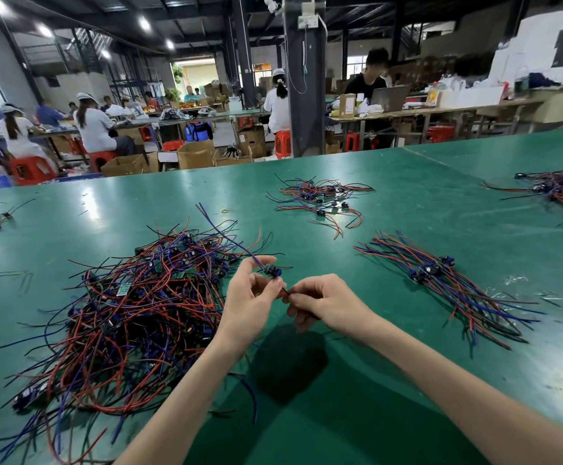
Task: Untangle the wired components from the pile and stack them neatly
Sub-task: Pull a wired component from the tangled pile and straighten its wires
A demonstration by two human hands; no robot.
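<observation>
The 2 forearms are reaching in from the near edge of the green table (357,424), converging a little right of the middle. The left hand (250,300) is holding 1 wired component (272,271) just above the table, thumb and forefinger pinching its blue lead (226,234) right behind the dark body, the other fingers curling loosely underneath. The right hand (327,303) is pinching the red lead (285,292) coming off the same part, fingers curled in and knuckles up. Both hands are therefore gripping this 1 piece, and neither is lying open. The blue lead is trailing up and left over the far edge of the pile (132,313), so the piece is probably not fully free of the tangle.

As for progress, the job is looking early. The pile is sprawling over the near left of the table, a thick knot of red, blue and black wires with small boards buried in it. To the right, well apart from the hands, the stack (441,283) is lying with its wires running roughly parallel and its dark bodies bunched together; it is holding only a handful of pieces. A loose scatter (320,196) is sitting farther back, unsorted by the look of it. Most of the untangling is waiting to be done.
</observation>
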